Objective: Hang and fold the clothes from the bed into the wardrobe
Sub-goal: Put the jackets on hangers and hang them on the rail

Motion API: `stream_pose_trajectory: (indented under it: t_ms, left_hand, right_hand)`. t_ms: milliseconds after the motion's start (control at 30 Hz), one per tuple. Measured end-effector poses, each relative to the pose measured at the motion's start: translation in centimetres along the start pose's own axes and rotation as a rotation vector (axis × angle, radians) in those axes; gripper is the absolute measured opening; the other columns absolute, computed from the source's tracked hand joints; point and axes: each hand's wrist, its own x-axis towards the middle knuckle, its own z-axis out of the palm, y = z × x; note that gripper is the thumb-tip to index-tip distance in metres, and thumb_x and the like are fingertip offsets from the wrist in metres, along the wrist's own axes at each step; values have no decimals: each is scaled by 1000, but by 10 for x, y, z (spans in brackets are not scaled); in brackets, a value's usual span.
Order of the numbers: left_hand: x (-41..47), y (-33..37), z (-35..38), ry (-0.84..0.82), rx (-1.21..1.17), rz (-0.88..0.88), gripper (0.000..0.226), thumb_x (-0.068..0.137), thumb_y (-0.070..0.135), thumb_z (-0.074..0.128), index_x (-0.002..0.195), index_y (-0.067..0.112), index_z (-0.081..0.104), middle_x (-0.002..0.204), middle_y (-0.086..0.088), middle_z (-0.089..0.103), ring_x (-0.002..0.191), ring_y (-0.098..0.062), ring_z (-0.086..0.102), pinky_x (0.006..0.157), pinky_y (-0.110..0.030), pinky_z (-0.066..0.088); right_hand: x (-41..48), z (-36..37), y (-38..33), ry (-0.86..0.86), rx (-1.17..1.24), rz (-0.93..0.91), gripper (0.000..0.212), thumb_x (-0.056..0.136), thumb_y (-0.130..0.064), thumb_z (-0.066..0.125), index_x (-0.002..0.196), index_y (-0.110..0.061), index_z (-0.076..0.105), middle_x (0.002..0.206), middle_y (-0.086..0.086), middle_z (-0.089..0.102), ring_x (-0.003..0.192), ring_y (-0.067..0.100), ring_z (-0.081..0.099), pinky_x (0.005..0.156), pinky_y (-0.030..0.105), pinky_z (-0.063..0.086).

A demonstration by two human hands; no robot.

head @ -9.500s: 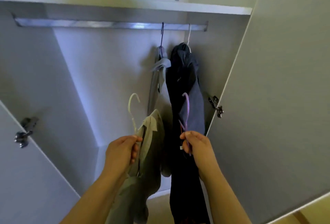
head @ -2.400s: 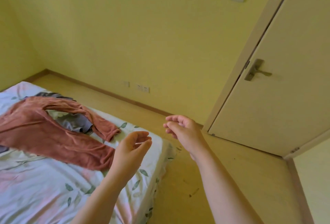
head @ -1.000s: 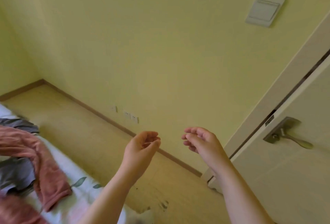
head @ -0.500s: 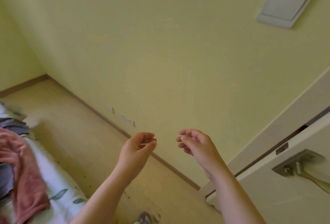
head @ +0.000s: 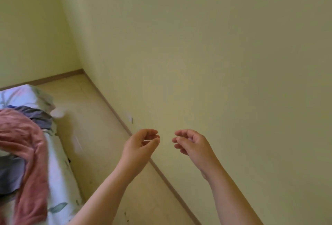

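My left hand (head: 142,144) and right hand (head: 193,144) are raised side by side, near each other but apart, in front of the yellow wall (head: 215,54). On both, the fingers are loosely curled with the thumb close to the fingertips, and I hold nothing in either. The clothes lie on the bed (head: 59,167), at 9 o'clock from my left hand. There a rust-pink garment (head: 23,144) sprawls over a grey-blue garment (head: 36,115) on the leaf-print sheet, both blurred. At 11 o'clock from my left hand a socket (head: 132,119) sits low on the wall above the skirting board (head: 111,106). The floor (head: 93,135) runs between bed and wall.
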Motion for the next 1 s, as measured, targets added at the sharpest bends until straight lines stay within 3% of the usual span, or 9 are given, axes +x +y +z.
stream_pose_trajectory:
  t_ms: [467,567,700,1000]
  left_hand:
    - [84,21,-59,543,-45,-75,18,89,11,67,103,22,66,99,1,73,91,-15,68,84,-32,54]
    - [89,21,-69,652,-44,-104,19,89,12,67,107,18,67,100,3,72,92,-13,68,83,-28,55]
    - [98,16,-85,724,-17,-151,20,91,12,65,110,15,66,101,2,70,93,-12,66,84,-25,54]
    - [154,-4,-184,850,-107,-167,20,88,10,67,107,16,67,103,-1,72,95,-18,68,93,-40,54]
  right_hand:
    - [165,86,-75,-528,-44,-139,14,95,-11,57,106,-12,66,98,5,74,82,11,68,77,19,53]
    - [187,105,-85,-634,-55,-134,13,95,-12,58,104,-16,67,98,3,74,85,11,68,83,27,54]
    - [212,137,-94,-730,-88,-125,13,95,-11,58,103,-17,66,100,5,73,86,12,67,85,30,53]
    - [267,247,-133,-842,-172,-189,13,94,-14,59,100,-21,67,98,2,74,89,15,69,86,33,54]
